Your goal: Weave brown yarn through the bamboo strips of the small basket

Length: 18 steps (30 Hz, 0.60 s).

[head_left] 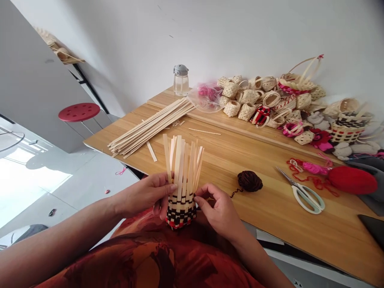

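Head view: looking down over the lap (150,260) to a wooden surface (216,160), with its near edge slanting from far left to near right.
Open room: on bare wood beyond the woven basket (181,208), running right to the scissors (309,198), broken by the dark yarn ball (250,181).
Strip bundle (153,127): lying aslant at left, reaching almost to the near edge.
Small baskets (249,98): crowded along the far right against the wall (255,36), overlapping, hard to count.
Grey cloth (367,198): cut off at right, partly behind the red yarn ball (352,180).
Yarn tail (237,192): dark, lost from sight toward the right hand (216,206).
Left hand: (159,191) grip closed on the basket's left side, with thumb in front and fingers partly hidden behind.
Right hand: grip nearly closed at the basket's right side; cannot tell whether pinching yarn.
Woven basket: held over the lap, just off the near edge; roughly upright, banded dark and pale above a red-flecked base.
Upright strips (180,168): pale, unwoven, fanning slightly, uneven at the tips.
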{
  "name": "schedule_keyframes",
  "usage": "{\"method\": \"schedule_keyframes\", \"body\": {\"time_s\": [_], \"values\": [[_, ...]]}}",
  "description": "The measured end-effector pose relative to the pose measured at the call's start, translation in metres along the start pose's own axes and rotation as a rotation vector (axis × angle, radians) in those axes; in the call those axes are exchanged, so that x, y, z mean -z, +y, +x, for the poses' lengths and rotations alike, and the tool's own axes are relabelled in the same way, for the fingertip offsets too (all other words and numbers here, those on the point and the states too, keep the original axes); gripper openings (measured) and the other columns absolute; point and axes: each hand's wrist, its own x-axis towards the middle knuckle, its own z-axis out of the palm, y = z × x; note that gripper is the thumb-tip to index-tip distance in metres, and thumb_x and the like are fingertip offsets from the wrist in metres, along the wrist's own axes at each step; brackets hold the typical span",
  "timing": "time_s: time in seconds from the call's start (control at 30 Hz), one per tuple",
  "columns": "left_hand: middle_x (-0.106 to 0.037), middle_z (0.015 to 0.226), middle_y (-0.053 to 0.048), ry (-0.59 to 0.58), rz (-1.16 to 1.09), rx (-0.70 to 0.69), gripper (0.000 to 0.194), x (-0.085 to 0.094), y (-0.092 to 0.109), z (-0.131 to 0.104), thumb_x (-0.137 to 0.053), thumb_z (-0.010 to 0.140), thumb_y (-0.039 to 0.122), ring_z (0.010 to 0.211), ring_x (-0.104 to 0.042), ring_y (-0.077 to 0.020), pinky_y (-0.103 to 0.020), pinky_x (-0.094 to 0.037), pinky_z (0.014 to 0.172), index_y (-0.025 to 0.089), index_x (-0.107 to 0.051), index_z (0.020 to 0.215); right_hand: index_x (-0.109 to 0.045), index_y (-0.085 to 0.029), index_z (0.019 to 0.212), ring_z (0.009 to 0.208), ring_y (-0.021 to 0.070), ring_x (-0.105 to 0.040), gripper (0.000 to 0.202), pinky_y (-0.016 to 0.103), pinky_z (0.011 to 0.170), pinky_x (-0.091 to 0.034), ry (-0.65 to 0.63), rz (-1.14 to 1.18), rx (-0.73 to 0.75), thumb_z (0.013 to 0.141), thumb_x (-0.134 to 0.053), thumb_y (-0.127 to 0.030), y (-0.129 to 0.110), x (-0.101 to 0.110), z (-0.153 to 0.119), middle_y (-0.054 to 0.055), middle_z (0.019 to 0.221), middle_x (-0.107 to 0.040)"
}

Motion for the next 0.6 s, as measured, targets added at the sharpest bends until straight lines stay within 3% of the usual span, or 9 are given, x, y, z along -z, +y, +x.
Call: {"method": "schedule_keyframes", "body": {"time_s": [0.1,0.27,0.4,0.47,0.6], "values": [[-0.07,0.056,0.0,-0.028,-0.018,-0.037,0.036,0.002,-0.003,0.0,-0.054,0.1,0.047,0.043,-0.058,-0.0079,-0.012,-0.044,0.043,0.016,-0.056,0.118,-0.058,-0.02,0.088,0.07,0.0154,-0.058,0.01,0.029,0.066,-0.048,-0.05,-0.003,-0.002,0.095,-0.058,-0.027,0.004,0.006,0.0,0.0,0.077,-0.063],[-0.072,0.055,-0.001,0.044,-0.11,-0.104,0.054,-0.002,-0.011,0.001,-0.053,0.102,0.04,0.04,-0.06,-0.0089,-0.01,-0.042,0.04,0.017,-0.04,0.149,-0.053,-0.021,0.086,0.078,0.0163,-0.055,0.01,0.029,0.073,-0.043,-0.101,-0.209,0.106,0.096,-0.053,-0.019,-0.003,0.017,-0.004,0.0,0.083,-0.061],[-0.079,0.074,-0.008,0.094,-0.222,-0.187,0.068,-0.008,-0.016,-0.003,-0.056,0.101,0.035,0.047,-0.068,-0.0126,-0.013,-0.045,0.039,0.023,-0.025,0.159,-0.05,-0.021,0.088,0.076,0.0153,-0.053,0.01,0.028,0.072,-0.041,-0.132,-0.26,0.112,0.097,-0.05,-0.016,-0.008,0.019,-0.005,-0.002,0.082,-0.059],[-0.08,0.08,-0.009,0.119,-0.306,-0.235,0.071,-0.009,-0.018,-0.005,-0.062,0.098,0.032,0.056,-0.075,-0.0177,-0.013,-0.044,0.037,0.026,-0.027,0.159,-0.05,-0.022,0.089,0.076,0.0153,-0.052,0.011,0.028,0.072,-0.041,-0.152,-0.25,0.106,0.098,-0.047,-0.017,-0.009,0.018,-0.004,-0.001,0.082,-0.058],[-0.079,0.082,-0.009,0.241,-0.437,-0.287,0.063,-0.009,-0.019,-0.006,-0.07,0.091,0.028,0.07,-0.079,-0.0244,-0.012,-0.036,0.032,0.024,-0.047,0.149,-0.049,-0.022,0.089,0.077,0.0158,-0.051,0.011,0.028,0.073,-0.041,-0.151,-0.216,0.108,0.1,-0.045,-0.019,-0.008,0.014,-0.002,-0.001,0.082,-0.057]]}}
